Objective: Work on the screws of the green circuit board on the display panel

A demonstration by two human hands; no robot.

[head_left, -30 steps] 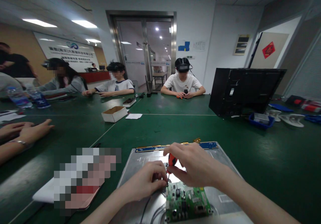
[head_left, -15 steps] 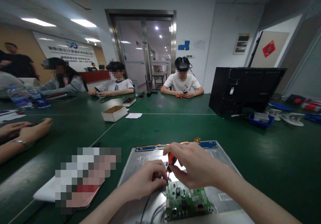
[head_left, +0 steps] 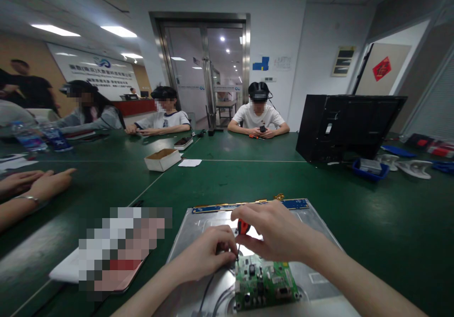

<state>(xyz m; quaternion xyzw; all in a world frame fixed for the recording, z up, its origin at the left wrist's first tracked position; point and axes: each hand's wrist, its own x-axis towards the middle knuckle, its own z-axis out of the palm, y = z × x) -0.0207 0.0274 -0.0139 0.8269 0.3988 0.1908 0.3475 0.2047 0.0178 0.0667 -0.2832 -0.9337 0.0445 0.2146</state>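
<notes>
Seen from my remote seat through the head camera: two bare hands at work over a metal panel (head_left: 193, 232) lying flat on the green worktop (head_left: 383, 241). The right hand (head_left: 275, 232) grasps the red-and-black handle of a screwdriver (head_left: 243, 226) from above, its thin shaft pointing down to the far left corner of a green circuit board (head_left: 255, 284). The board lies on the near half of the panel, directly below the right hand. The left hand (head_left: 211, 255) has its fingers curled, the tips beside the lower end of the shaft; I cannot tell whether they pinch anything. A dark cable (head_left: 205, 293) runs over the panel to the left of the board, and a narrow blue strip (head_left: 209, 209) lines the panel's far edge, partly hidden by the right hand. To the left of the panel I note a white and pink item (head_left: 65, 267), largely pixelated; beyond it, a co-worker's hands (head_left: 53, 184), one wrist wearing a bracelet. Farther across stand an open box (head_left: 162, 162), with a sheet of paper (head_left: 190, 162) beside it, and, at right, a large black monitor (head_left: 349, 127) with a blue tray (head_left: 372, 178) near its base. A person in a white shirt (head_left: 258, 113) sits at the far side.
</notes>
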